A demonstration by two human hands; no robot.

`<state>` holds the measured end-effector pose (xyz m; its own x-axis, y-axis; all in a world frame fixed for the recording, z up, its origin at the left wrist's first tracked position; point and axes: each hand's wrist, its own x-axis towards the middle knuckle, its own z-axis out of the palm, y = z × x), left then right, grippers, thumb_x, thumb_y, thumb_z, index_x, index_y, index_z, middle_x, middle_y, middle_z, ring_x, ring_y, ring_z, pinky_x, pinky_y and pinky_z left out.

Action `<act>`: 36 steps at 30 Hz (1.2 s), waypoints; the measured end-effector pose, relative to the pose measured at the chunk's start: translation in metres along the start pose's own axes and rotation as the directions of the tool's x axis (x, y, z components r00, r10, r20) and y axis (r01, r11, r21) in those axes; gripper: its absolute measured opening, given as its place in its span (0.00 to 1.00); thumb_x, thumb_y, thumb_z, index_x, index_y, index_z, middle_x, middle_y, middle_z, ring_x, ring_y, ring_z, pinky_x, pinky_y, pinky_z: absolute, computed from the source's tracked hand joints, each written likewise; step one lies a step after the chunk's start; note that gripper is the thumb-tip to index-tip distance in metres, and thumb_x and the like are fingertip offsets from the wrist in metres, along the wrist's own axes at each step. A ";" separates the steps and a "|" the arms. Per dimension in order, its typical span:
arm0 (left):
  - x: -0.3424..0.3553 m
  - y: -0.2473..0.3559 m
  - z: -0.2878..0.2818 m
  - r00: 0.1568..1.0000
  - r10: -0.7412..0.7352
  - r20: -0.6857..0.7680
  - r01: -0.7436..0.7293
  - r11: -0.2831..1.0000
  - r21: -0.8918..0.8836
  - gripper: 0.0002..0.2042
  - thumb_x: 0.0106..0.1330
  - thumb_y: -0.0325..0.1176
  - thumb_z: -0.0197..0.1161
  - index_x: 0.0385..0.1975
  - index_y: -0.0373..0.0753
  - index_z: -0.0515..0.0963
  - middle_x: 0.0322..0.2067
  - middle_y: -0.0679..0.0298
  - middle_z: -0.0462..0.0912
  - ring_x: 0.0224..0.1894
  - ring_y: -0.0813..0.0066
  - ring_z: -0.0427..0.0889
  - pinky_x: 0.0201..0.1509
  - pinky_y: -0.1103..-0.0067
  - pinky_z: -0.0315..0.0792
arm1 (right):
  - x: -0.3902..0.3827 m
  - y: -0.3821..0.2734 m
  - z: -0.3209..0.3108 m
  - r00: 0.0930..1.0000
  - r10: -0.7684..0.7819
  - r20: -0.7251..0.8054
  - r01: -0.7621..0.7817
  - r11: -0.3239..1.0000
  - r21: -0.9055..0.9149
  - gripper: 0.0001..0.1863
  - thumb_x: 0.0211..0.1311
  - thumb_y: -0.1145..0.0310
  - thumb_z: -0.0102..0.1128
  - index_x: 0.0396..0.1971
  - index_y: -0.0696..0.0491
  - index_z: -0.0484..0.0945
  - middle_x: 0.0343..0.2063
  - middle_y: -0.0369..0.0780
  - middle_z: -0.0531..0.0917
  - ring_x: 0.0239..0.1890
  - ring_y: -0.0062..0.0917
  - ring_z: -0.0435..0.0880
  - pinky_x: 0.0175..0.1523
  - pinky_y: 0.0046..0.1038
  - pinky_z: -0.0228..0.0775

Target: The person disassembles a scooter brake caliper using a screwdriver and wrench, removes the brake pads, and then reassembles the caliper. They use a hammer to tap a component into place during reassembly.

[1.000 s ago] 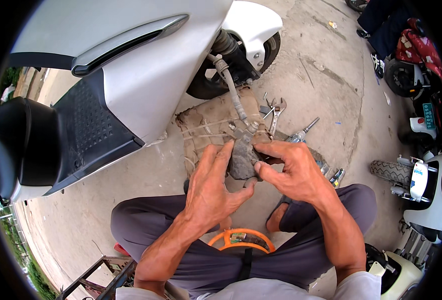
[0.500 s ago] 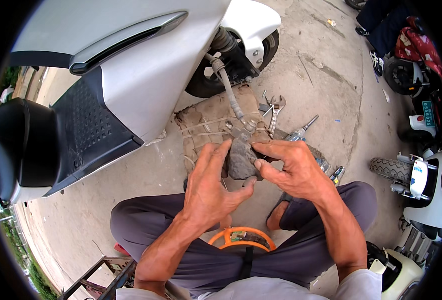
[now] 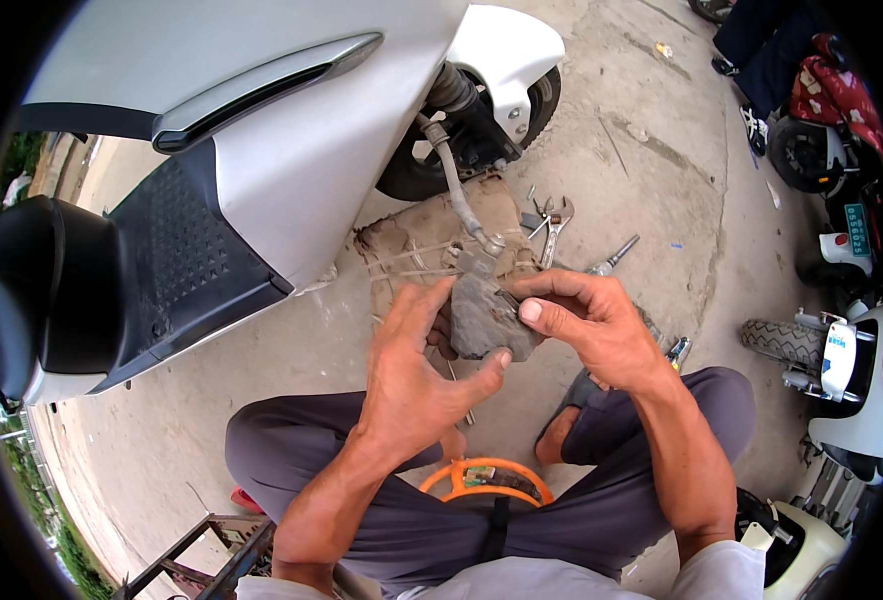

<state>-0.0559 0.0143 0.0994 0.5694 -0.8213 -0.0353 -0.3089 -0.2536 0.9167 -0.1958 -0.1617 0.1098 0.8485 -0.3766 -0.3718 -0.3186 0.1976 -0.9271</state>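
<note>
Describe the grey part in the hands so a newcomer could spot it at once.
Start at the white scooter's front wheel and follow the grey hose down. It ends at a dusty grey block, gripped between left hand and right hand, unlike the wrenches lying loose on the concrete.

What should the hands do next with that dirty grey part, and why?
Probably the right hand should keep working the small piece at the top of the grey part while the left hand steadies it, since both hands grip it and its hose is attached.
</note>
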 end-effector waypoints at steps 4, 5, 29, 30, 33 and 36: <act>0.000 0.003 0.001 1.000 -0.007 0.003 0.007 1.000 0.026 0.35 0.52 0.27 0.78 0.62 0.28 0.72 0.42 0.64 0.73 0.41 0.77 0.77 0.44 0.80 0.76 | 0.001 0.004 0.001 0.999 -0.041 -0.010 0.041 0.999 0.022 0.21 0.69 0.62 0.69 0.51 0.65 0.81 0.39 0.41 0.87 0.42 0.21 0.85 0.50 0.27 0.80; 0.000 0.004 0.001 1.000 -0.008 0.002 0.008 1.000 0.025 0.35 0.52 0.27 0.78 0.62 0.28 0.72 0.42 0.64 0.73 0.41 0.77 0.77 0.44 0.80 0.76 | 0.001 0.004 0.001 0.999 -0.043 -0.006 0.043 0.999 0.010 0.22 0.69 0.62 0.69 0.51 0.66 0.81 0.39 0.42 0.87 0.43 0.22 0.85 0.50 0.27 0.80; 0.002 -0.001 0.004 0.997 0.071 0.012 -0.072 0.980 0.187 0.36 0.50 0.28 0.78 0.62 0.28 0.72 0.47 0.57 0.76 0.47 0.67 0.79 0.49 0.75 0.76 | 0.007 0.016 0.010 0.995 0.026 -0.097 -0.025 1.000 0.010 0.25 0.57 0.65 0.75 0.48 0.66 0.80 0.37 0.44 0.86 0.40 0.23 0.83 0.49 0.27 0.75; 0.002 -0.002 0.004 0.999 0.042 0.019 -0.045 0.984 0.172 0.36 0.51 0.28 0.77 0.63 0.28 0.72 0.48 0.56 0.76 0.48 0.67 0.79 0.50 0.74 0.76 | 0.007 0.016 0.011 0.995 0.024 -0.097 -0.023 1.000 0.010 0.25 0.57 0.65 0.75 0.48 0.66 0.80 0.37 0.44 0.86 0.40 0.23 0.83 0.49 0.27 0.75; 0.004 -0.003 0.002 1.000 0.018 0.022 -0.021 0.988 0.152 0.36 0.52 0.28 0.76 0.63 0.28 0.72 0.49 0.56 0.75 0.49 0.65 0.79 0.52 0.73 0.76 | 0.007 0.016 0.013 0.993 -0.006 -0.115 0.003 1.000 -0.020 0.25 0.58 0.65 0.76 0.49 0.66 0.80 0.38 0.44 0.86 0.41 0.23 0.84 0.50 0.27 0.76; 0.005 -0.001 0.002 1.000 0.007 0.006 -0.007 0.986 0.167 0.35 0.53 0.29 0.76 0.63 0.28 0.71 0.50 0.55 0.76 0.51 0.62 0.79 0.54 0.72 0.76 | 0.006 0.016 0.014 0.995 -0.017 -0.097 0.020 0.999 0.032 0.25 0.61 0.66 0.75 0.52 0.66 0.79 0.40 0.44 0.86 0.44 0.24 0.84 0.52 0.29 0.77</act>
<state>-0.0536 0.0093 0.0975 0.5628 -0.8260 -0.0316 -0.4362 -0.3293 0.8374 -0.1893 -0.1479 0.0934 0.8087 -0.4660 -0.3590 -0.2875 0.2193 -0.9323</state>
